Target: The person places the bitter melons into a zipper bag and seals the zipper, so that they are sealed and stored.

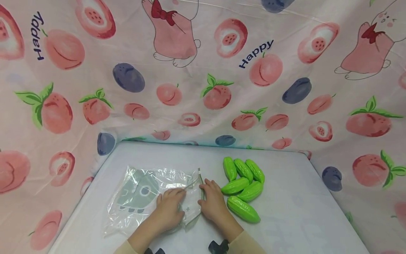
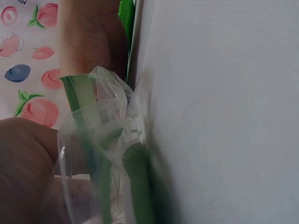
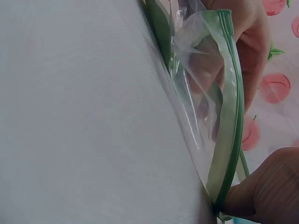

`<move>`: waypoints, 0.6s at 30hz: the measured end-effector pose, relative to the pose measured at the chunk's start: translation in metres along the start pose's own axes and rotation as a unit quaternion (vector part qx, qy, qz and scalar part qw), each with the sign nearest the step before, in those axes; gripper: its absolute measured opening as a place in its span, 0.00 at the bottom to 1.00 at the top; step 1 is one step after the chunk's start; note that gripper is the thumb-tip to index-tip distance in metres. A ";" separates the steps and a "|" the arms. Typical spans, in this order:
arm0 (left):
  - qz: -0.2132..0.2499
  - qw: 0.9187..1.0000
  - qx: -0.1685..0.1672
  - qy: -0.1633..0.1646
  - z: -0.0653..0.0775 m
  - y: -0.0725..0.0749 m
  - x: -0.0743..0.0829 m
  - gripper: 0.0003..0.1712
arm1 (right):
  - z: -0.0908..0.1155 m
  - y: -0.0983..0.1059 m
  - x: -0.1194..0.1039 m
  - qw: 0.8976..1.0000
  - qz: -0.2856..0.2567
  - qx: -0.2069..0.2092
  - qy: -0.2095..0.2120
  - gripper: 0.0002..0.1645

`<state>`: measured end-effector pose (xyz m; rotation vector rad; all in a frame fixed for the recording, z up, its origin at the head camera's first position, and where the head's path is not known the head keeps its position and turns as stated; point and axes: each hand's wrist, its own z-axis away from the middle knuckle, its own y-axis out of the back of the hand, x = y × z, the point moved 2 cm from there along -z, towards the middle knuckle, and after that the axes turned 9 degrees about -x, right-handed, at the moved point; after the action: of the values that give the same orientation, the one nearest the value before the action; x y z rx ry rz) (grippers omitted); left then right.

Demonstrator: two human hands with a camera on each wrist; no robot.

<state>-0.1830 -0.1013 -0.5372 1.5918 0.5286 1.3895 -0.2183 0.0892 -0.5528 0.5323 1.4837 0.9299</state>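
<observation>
A clear zip bag (image 1: 168,176) with a grey-green cartoon print lies flat on the table, its mouth turned right. My left hand (image 1: 170,209) grips the film near that mouth, thumb and fingers on either side of a fold. At the bag's edge, my right hand (image 1: 214,201) pinches the green zip strip (image 3: 237,98); the right wrist view shows the thumb at one end of it. The mouth gapes a little in both wrist views. Nothing is visible inside. Several glossy green ridged toy vegetables (image 1: 243,209) lie just right of my right hand.
The table (image 1: 295,211) has a white cover. A pink fruit-print cloth (image 1: 190,95) hangs behind it and along both sides. Dark wrist mounts (image 1: 219,247) sit at the cuffs of beige sleeves (image 1: 247,243).
</observation>
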 end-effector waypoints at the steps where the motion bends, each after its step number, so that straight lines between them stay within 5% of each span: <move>1: 0.003 1.000 0.001 0.000 0.000 0.001 0.001 0.40 | 0.000 0.000 0.000 1.000 -0.002 0.000 -0.002 0.32; 8: 0.010 1.000 -0.006 0.011 0.001 0.006 -0.001 0.41 | -0.001 -0.002 0.003 1.000 0.000 0.004 0.006 0.32; 18: 0.005 1.000 0.023 -0.014 0.002 0.018 0.004 0.42 | -0.001 -0.003 0.003 1.000 0.002 0.003 0.011 0.32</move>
<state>-0.1842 -0.1074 -0.5195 1.6512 0.5400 1.3701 -0.2192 0.0901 -0.5569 0.5306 1.5065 0.9382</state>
